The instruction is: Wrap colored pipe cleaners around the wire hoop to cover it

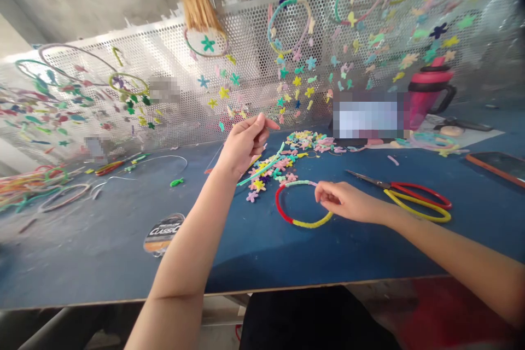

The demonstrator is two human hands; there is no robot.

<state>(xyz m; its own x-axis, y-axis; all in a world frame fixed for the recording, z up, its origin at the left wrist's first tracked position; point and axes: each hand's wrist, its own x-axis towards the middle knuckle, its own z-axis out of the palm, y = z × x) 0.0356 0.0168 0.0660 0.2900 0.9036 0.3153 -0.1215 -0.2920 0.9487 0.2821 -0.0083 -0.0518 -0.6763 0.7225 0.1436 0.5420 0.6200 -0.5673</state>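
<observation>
My right hand (344, 200) is closed at the right side of a fuzzy pipe-cleaner hoop (305, 224), red, yellow and pale green, hiding part of it. The hoop lies on the blue table. My left hand (248, 143) is raised higher and farther off, thumb and fingers curled together. Whatever it pinches, if anything, is too thin to make out. Beneath and right of it lie a mint-green pipe cleaner (262, 167) and a heap of small fuzzy flowers (287, 163).
Red-and-yellow-handled scissors (418, 202) lie right of my right hand. A round clear spool (162, 234) sits left of my left forearm. Loose pipe cleaners (24, 188) lie far left. Decorated hoops (289, 27) hang before the perforated panel (250, 71). A pink tumbler (429, 93) stands back right.
</observation>
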